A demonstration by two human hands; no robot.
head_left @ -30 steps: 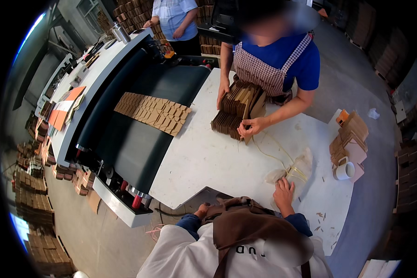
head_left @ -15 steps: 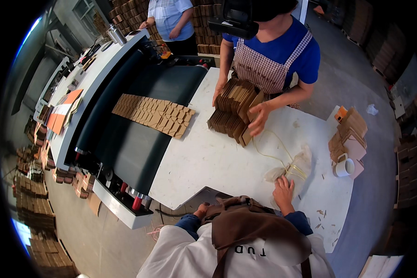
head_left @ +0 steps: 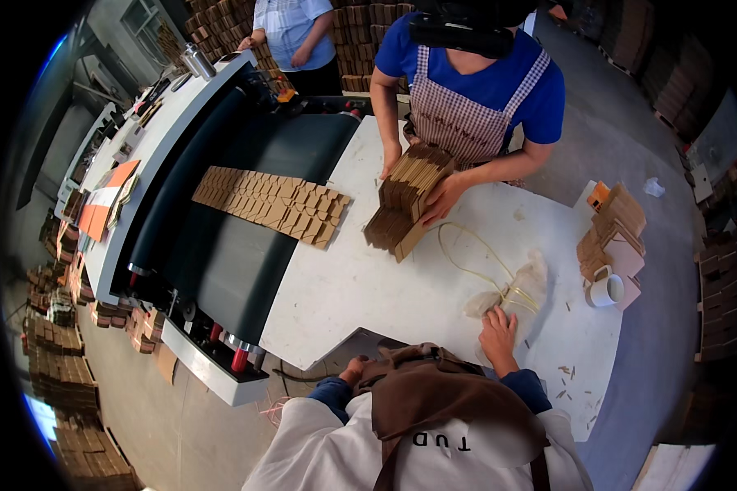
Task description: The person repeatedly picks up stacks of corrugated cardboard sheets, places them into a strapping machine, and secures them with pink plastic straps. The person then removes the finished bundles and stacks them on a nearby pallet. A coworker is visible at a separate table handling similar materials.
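Observation:
My right hand lies on the white table, fingers stretched out, with the tips at a pale, crumpled bag-like bundle wrapped in thin yellow cord. My left hand hangs by the brown apron at the table's near edge; its fingers are mostly hidden. Across the table a person in a blue top grips a stack of brown cardboard pieces with both hands. A long row of overlapping cardboard pieces reaches from the dark conveyor belt onto the table.
A white mug stands at the table's right side beside loose cardboard pieces. Brown scraps litter the near right. At left is the machine's white top; another person stands beyond. Cardboard stacks stand on the floor.
The person opposite has brought one hand in against the stack, which now looks more compact and tilted. The cardboard row reaches slightly farther onto the table. My hands have hardly moved.

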